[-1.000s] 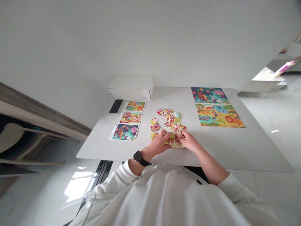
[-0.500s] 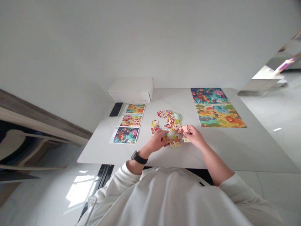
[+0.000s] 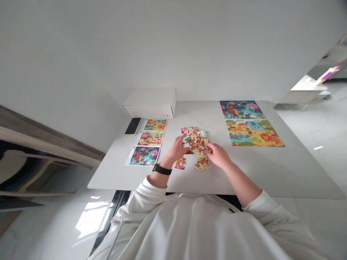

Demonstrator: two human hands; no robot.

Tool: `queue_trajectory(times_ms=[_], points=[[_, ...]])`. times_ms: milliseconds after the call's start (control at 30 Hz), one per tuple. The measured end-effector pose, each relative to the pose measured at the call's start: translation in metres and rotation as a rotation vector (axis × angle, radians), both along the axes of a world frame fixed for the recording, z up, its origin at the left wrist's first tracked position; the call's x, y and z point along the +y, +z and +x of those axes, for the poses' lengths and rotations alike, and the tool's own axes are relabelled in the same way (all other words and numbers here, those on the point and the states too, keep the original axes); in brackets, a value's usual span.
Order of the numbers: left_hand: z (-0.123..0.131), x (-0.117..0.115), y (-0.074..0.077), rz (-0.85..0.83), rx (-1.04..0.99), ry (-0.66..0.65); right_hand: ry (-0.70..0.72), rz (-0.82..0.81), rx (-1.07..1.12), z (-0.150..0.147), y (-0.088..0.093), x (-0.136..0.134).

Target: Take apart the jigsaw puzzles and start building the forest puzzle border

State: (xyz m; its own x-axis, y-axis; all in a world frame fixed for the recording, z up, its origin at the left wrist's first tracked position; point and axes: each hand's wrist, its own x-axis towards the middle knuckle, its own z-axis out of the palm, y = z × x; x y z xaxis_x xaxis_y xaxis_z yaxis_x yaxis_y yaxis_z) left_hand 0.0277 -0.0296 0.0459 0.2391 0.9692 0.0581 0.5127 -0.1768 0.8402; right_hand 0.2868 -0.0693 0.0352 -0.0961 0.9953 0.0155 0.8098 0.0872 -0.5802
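Note:
A heap of colourful jigsaw puzzle pieces point(image 3: 197, 139) lies on the table between my hands. My left hand point(image 3: 177, 148) curves against the heap's left side, thumb and fingers apart. At the heap's right edge, my right hand point(image 3: 217, 155) has its fingers drawn together on puzzle pieces; the fingertips partly hide what they touch. One loose puzzle piece point(image 3: 180, 163) rests below my left hand, separate from the heap. Nearer to me, a brown and cream puzzle piece point(image 3: 202, 165) lies at the heap's lower end.
Three small picture cards point(image 3: 150, 138) form a column on the left, with a phone point(image 3: 133, 126) beside them. A white box point(image 3: 149, 103) stands against the wall. On the right lie two larger animal pictures, an ocean-coloured one point(image 3: 241, 109) and a yellow one point(image 3: 254, 133).
My left hand has moved up and slightly left, and my right hand slightly left. Scattered pieces on both sides are now closer together, and the loose lower-left piece is uncovered.

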Motion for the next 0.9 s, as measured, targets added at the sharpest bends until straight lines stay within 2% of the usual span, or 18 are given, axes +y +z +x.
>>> queue_trajectory(times_ms=[100,233,333,433,567,733,900], points=[[0.010,-0.008,0.006,0.184,0.316,-0.001,-0.011,-0.065,-0.044,0.009,-0.002,-0.018],[0.027,-0.046,0.005,0.161,0.466,-0.255,0.050,-0.137,-0.115,0.015,-0.007,-0.042],[0.043,-0.076,-0.002,0.115,0.630,-0.247,0.066,-0.115,-0.171,0.011,-0.012,-0.056],[0.052,-0.089,-0.005,0.090,0.724,-0.223,0.056,-0.081,-0.177,0.005,-0.015,-0.064],[0.047,-0.090,0.000,0.074,0.666,-0.251,0.070,-0.061,-0.104,0.002,-0.017,-0.068],[0.036,-0.085,-0.002,-0.027,0.539,-0.272,0.048,-0.153,0.140,-0.002,-0.020,-0.067],[0.036,-0.049,-0.005,-0.041,0.259,-0.170,0.008,-0.103,0.411,-0.010,-0.014,-0.033]])
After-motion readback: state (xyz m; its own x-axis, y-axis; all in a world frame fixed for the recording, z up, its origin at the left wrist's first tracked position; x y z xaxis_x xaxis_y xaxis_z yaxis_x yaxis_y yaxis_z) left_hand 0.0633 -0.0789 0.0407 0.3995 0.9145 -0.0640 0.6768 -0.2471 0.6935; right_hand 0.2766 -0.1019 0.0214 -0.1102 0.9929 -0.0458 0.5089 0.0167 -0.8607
